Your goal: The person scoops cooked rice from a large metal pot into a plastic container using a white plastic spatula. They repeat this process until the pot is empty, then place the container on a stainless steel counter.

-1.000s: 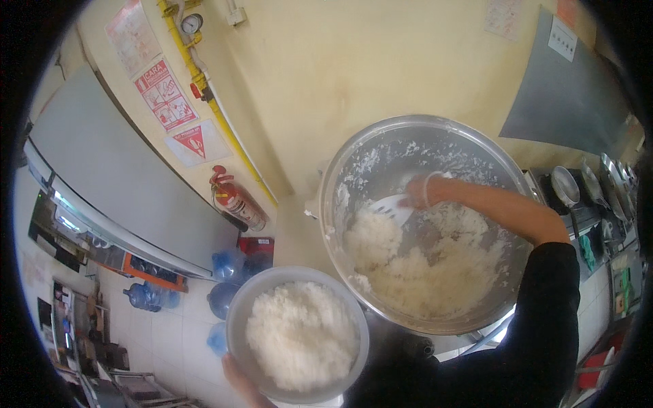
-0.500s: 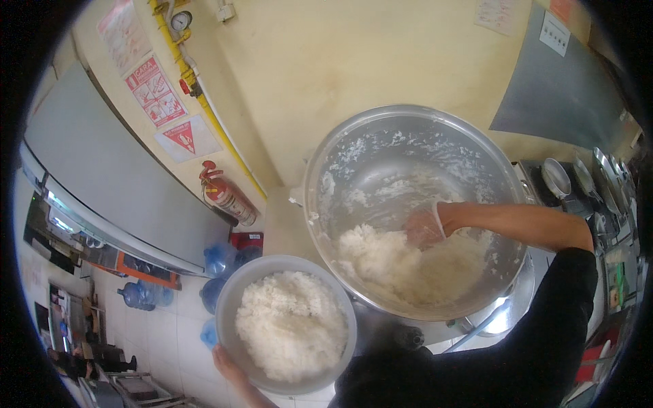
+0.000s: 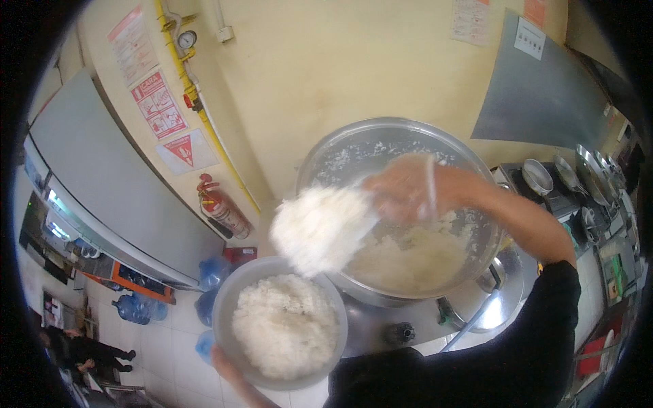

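Head view: the right hand, blurred and gloved in clear plastic, is closed around the handle end of a scoop bearing a heap of cooked rice over the near rim of the large steel pot. Just below the heap, the left hand grips the underside of a rice-filled metal bowl.
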Demonstrator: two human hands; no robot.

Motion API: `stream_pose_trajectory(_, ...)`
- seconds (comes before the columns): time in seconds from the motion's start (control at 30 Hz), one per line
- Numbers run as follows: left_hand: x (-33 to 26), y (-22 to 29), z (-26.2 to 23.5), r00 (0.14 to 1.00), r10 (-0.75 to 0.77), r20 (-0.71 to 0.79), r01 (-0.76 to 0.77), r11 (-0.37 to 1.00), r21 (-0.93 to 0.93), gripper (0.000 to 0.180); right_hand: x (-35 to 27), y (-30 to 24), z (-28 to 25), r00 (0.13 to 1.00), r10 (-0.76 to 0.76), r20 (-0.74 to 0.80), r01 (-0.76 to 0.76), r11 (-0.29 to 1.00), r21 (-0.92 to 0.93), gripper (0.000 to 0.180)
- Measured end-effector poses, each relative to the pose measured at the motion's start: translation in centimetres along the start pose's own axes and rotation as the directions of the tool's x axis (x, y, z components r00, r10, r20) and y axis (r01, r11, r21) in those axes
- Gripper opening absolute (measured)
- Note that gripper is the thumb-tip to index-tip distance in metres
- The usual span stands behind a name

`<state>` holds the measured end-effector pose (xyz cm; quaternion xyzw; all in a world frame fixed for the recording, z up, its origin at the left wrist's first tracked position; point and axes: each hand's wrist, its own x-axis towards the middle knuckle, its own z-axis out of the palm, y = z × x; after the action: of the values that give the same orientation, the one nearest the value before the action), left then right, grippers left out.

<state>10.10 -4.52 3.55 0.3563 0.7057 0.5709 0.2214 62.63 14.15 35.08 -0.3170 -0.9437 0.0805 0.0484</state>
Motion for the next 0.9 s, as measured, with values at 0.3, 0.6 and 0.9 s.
stream_pose_trajectory(0.3,0.7,-3.3,-1.8,0.998,-0.067,-0.013,0.068,0.985,0.159,0.047,2.9,-8.6,0.3,0.999,0.008,-0.041,-0.015,0.985,-0.172,0.020)
stream_pose_trajectory(0.6,-0.1,-2.2,-1.4,0.988,-0.152,-0.012,0.152,0.978,0.145,0.054,-7.1,9.2,1.1,0.527,0.746,0.406,-0.384,0.636,-0.669,0.046)
stream_pose_trajectory(0.9,-1.0,0.5,-0.8,0.991,-0.122,-0.058,0.135,0.933,0.333,0.054,-10.7,16.6,7.2,0.549,0.515,0.658,-0.273,0.855,-0.441,0.053)
